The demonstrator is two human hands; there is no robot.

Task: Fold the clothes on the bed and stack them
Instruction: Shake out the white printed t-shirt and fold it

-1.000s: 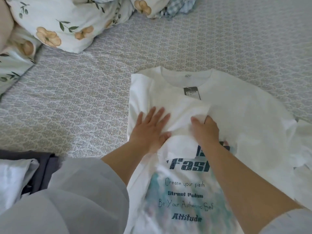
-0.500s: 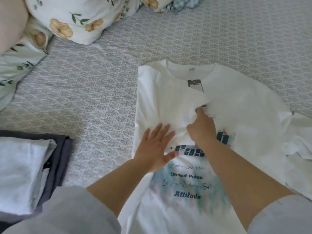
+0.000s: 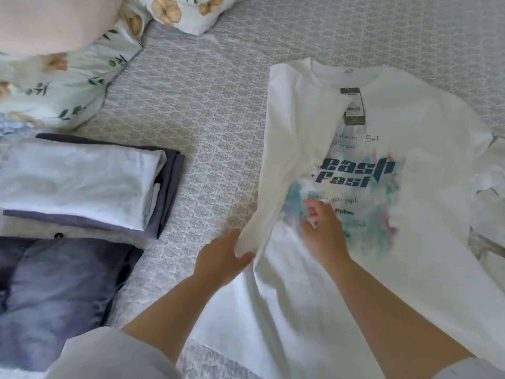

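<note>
A white T-shirt (image 3: 426,110) with a teal printed graphic lies face up on the bed, right of centre, a black hang tag (image 3: 354,108) below its collar. Its left sleeve is folded inward as a long strip down the left side. My left hand (image 3: 221,259) grips the lower end of that strip, thumb under the fabric edge. My right hand (image 3: 323,232) rests on the print with its fingers loosely extended; it is blurred. A stack of folded clothes (image 3: 82,181) sits at the left: a pale blue piece on a dark grey one.
Blue jeans (image 3: 54,283) lie in front of the stack at the lower left. Floral pillows (image 3: 62,86) crowd the top left corner. More white fabric (image 3: 492,173) lies crumpled at the right edge. Patterned grey bedsheet (image 3: 218,119) shows between stack and shirt.
Both hands slid down the shirt toward me. The folded sleeve was drawn down and left, uncovering the print. My left hand went from lying flat to gripping the strip's end.
</note>
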